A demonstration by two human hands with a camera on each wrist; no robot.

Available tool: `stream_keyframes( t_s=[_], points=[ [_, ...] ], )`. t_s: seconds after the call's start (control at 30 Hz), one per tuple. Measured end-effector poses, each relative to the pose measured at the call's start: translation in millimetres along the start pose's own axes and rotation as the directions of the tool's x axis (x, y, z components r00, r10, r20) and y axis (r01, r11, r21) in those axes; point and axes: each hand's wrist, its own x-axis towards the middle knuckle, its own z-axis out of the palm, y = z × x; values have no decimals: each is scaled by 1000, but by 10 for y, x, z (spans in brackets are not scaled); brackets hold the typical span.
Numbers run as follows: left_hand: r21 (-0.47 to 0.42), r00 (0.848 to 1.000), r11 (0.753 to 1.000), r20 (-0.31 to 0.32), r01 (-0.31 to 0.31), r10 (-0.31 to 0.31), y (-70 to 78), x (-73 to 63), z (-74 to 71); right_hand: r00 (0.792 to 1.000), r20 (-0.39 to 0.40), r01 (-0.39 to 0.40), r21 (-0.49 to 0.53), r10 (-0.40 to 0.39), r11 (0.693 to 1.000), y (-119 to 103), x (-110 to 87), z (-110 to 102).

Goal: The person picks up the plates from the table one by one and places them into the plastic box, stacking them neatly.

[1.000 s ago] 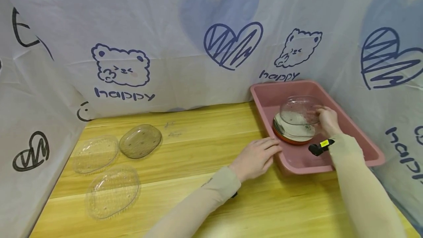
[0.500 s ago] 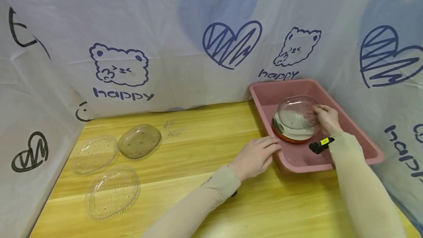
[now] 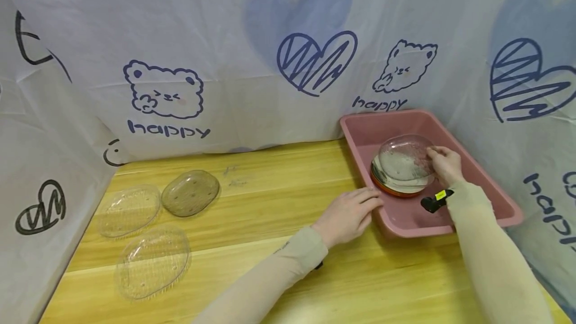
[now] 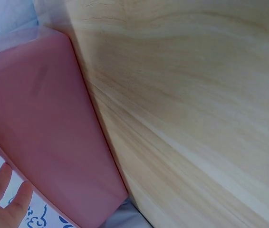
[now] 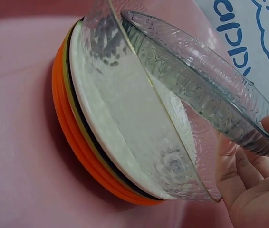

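Note:
My right hand (image 3: pixel 446 166) pinches the edge of a clear oval dish (image 5: pixel 206 97) between thumb and fingers, tilted over a stack inside the pink basin (image 3: pixel 407 214). Topping that stack is another clear dish (image 5: pixel 125 95) with a gold-coloured rim. Below it, the right wrist view shows a white plate (image 5: pixel 75 71), a thin dark edge and orange plates (image 5: pixel 70 133). My left hand (image 3: pixel 348 213) rests its loosely extended fingers on the basin's near left rim. In the left wrist view, the fingers (image 4: pixel 0 183) lie along that rim, outside the basin's wall (image 4: pixel 53 118).
On the left of the wooden table (image 3: pixel 270 184) lie two clear oval dishes (image 3: pixel 130 210) (image 3: pixel 154 263) and a brownish clear one (image 3: pixel 191 193). A printed cloth (image 3: pixel 243 89) stands close behind the basin and along its right side.
The clear dish in my right hand has tipped and come slightly lower over the stack. My left hand has stayed at the basin rim.

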Motion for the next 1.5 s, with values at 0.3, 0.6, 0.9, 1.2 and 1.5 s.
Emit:
stream_keyframes(
  t_s=[0.3,0.6,0.9,1.2,1.5],
  points=[
    [-11,999,1000,-36,-11,11,-8,1,23,995,80,52,-2,-52,999,-21,-40,-37],
    [-19,999,1000,-33,-15,14,-5,1,27,995,41,90,-91,-87,992,39,-12,-2],
    [-30,1000,999,-27,-15,15,-8,2,33,978,-63,163,-364,-199,917,50,-15,45],
    [-21,999,1000,-33,-20,20,-3,0,28,958,-123,177,-454,-258,873,75,-22,30],
    [-15,999,1000,-35,-18,18,-8,2,49,986,-89,87,-443,-141,892,83,-52,-9]
  ],
)
